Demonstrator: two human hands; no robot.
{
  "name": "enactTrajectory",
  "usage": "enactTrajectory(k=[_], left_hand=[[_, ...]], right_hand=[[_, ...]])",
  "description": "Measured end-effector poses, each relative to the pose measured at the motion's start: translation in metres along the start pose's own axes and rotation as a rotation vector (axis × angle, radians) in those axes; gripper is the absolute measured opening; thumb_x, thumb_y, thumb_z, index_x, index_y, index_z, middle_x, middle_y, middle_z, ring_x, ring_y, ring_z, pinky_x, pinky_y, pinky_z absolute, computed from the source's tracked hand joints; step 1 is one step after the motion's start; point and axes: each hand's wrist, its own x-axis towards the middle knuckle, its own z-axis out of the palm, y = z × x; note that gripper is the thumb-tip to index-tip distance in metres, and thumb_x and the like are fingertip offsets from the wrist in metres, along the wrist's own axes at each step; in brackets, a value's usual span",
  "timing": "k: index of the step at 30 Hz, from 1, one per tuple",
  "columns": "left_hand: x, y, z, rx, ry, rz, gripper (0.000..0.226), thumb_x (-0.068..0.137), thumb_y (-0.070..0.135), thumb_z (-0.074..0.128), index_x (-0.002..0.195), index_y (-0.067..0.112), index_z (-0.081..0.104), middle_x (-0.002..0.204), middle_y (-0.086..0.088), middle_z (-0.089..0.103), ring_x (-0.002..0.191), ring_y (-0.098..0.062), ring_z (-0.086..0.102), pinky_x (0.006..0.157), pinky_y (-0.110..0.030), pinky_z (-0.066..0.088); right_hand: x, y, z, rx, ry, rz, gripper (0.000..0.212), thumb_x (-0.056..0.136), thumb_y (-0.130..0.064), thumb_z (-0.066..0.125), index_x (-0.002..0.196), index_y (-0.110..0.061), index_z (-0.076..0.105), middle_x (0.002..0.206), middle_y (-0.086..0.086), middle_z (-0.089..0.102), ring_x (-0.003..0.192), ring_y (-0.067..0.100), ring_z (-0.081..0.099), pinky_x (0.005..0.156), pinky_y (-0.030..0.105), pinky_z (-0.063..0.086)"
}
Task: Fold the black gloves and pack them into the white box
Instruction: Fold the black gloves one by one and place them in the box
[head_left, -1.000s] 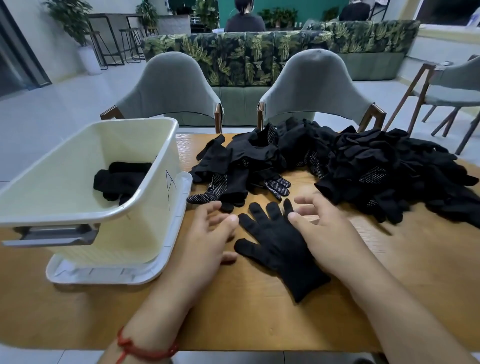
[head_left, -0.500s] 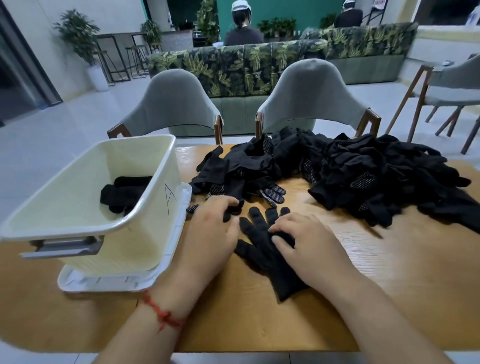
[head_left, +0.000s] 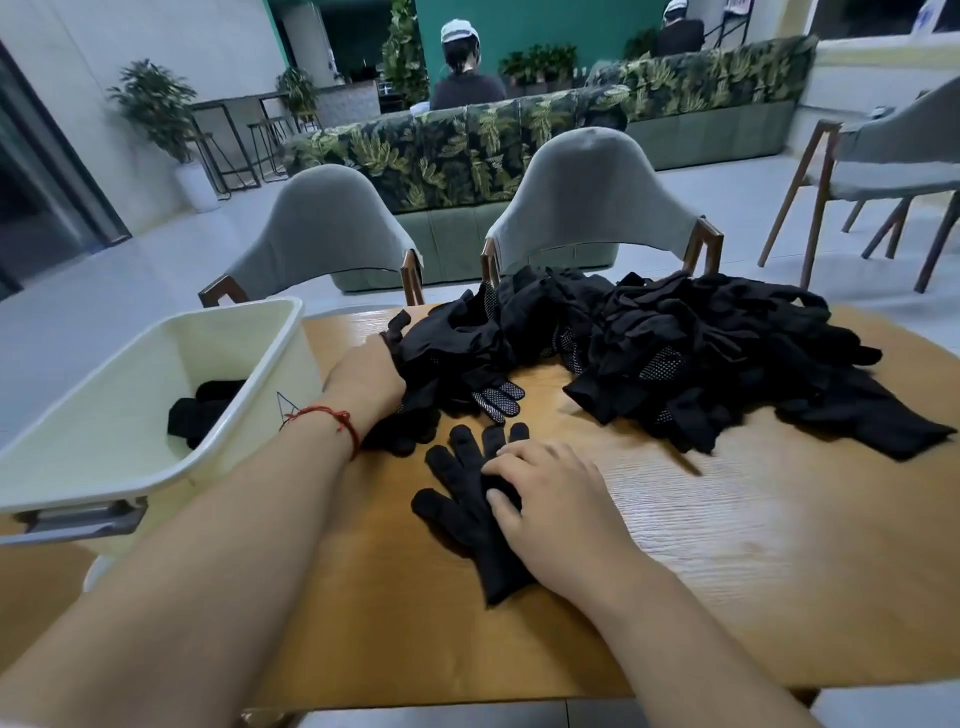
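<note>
Now right hand (head_left: 550, 501) rests loose-fingered on glove (head_left: 462, 512); left hand (head_left: 363, 382) fingers hidden in pile (head_left: 675, 353).

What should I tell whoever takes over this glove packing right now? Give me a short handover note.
Left hand: at the near edge of the glove pile, with its fingers hidden in the fabric, so its grip cannot be told.
Right hand: rests flat with relaxed fingers on the flat glove on the table.
White box: on the left, with packed gloves inside.
Done: a few gloves boxed.
Left: fold the flat glove, box it, then work through the pile.
</note>
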Motion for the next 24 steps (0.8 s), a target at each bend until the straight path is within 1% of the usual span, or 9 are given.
enactTrajectory(k=[3,5,8,11,14,17,19,22,24], left_hand=[[0.003,-0.008,-0.012,-0.264,0.079,-0.077,0.017,0.097,0.008,0.049,0.095,0.007,0.066,0.084,-0.014,0.064,0.078,-0.033,0.062,0.065,-0.032,0.043],[0.006,-0.012,-0.024,-0.54,0.119,-0.139,0.018,0.092,0.015,0.05,0.086,0.008,0.065,0.079,-0.016,0.066,0.074,-0.034,0.066,0.065,-0.032,0.051],[-0.002,-0.003,-0.043,-0.919,0.074,-0.259,0.017,0.097,0.013,0.048,0.089,0.014,0.063,0.088,-0.013,0.071,0.079,-0.032,0.071,0.064,-0.036,0.058],[-0.007,0.008,-0.052,-1.026,0.038,-0.25,0.021,0.104,0.006,0.043,0.094,0.016,0.059,0.089,-0.01,0.068,0.072,-0.022,0.067,0.053,-0.032,0.058],[-0.009,0.006,-0.053,-0.775,0.129,-0.132,0.021,0.092,0.004,0.047,0.099,0.016,0.063,0.102,-0.013,0.07,0.086,-0.028,0.066,0.071,-0.038,0.057],[-0.013,0.006,-0.047,-0.3,0.245,0.028,0.051,0.087,0.005,0.052,0.136,0.017,0.052,0.13,-0.013,0.06,0.112,-0.036,0.06,0.094,-0.048,0.056],[-0.016,0.016,-0.04,-0.094,0.267,0.177,0.057,0.088,0.01,0.056,0.144,0.019,0.053,0.146,-0.01,0.055,0.131,-0.036,0.051,0.108,-0.049,0.048],[-0.02,0.038,-0.025,0.237,0.144,0.39,0.041,0.088,0.032,0.062,0.128,0.022,0.062,0.132,-0.005,0.065,0.124,-0.032,0.058,0.107,-0.048,0.046],[-0.018,0.045,-0.01,0.439,0.072,0.415,0.049,0.087,0.057,0.064,0.124,0.025,0.06,0.125,-0.002,0.066,0.12,-0.031,0.059,0.107,-0.05,0.045]], right_hand=[[0.0,0.001,0.001,0.01,-0.003,0.005,0.031,0.108,-0.045,0.047,0.136,-0.043,0.062,0.139,-0.025,0.053,0.137,0.006,0.04,0.119,0.032,0.029],[0.0,0.002,0.001,0.008,-0.004,0.005,0.032,0.108,-0.045,0.047,0.137,-0.042,0.061,0.14,-0.025,0.053,0.137,0.007,0.04,0.119,0.032,0.029],[-0.002,0.0,0.0,0.003,-0.017,0.004,0.033,0.108,-0.045,0.047,0.138,-0.042,0.061,0.143,-0.024,0.052,0.139,0.008,0.039,0.12,0.033,0.028],[-0.003,-0.001,-0.002,-0.012,-0.038,0.005,0.036,0.108,-0.047,0.047,0.141,-0.042,0.06,0.146,-0.022,0.051,0.141,0.01,0.038,0.12,0.035,0.028],[-0.005,-0.002,-0.004,-0.018,-0.051,0.009,0.037,0.107,-0.049,0.047,0.142,-0.041,0.06,0.147,-0.021,0.051,0.142,0.012,0.038,0.121,0.036,0.028],[-0.007,-0.002,-0.004,-0.017,-0.06,0.006,0.038,0.107,-0.049,0.047,0.142,-0.041,0.059,0.148,-0.02,0.05,0.142,0.013,0.037,0.122,0.036,0.027],[-0.007,-0.002,-0.004,-0.023,-0.065,0.002,0.039,0.107,-0.05,0.047,0.143,-0.04,0.059,0.149,-0.019,0.049,0.142,0.013,0.037,0.122,0.036,0.027],[-0.006,-0.001,-0.003,-0.023,-0.063,0.006,0.04,0.106,-0.051,0.047,0.143,-0.041,0.059,0.148,-0.019,0.05,0.142,0.013,0.037,0.121,0.036,0.028],[-0.005,0.0,-0.003,-0.022,-0.06,0.005,0.039,0.106,-0.052,0.048,0.142,-0.041,0.06,0.147,-0.02,0.05,0.141,0.013,0.037,0.12,0.036,0.028]])
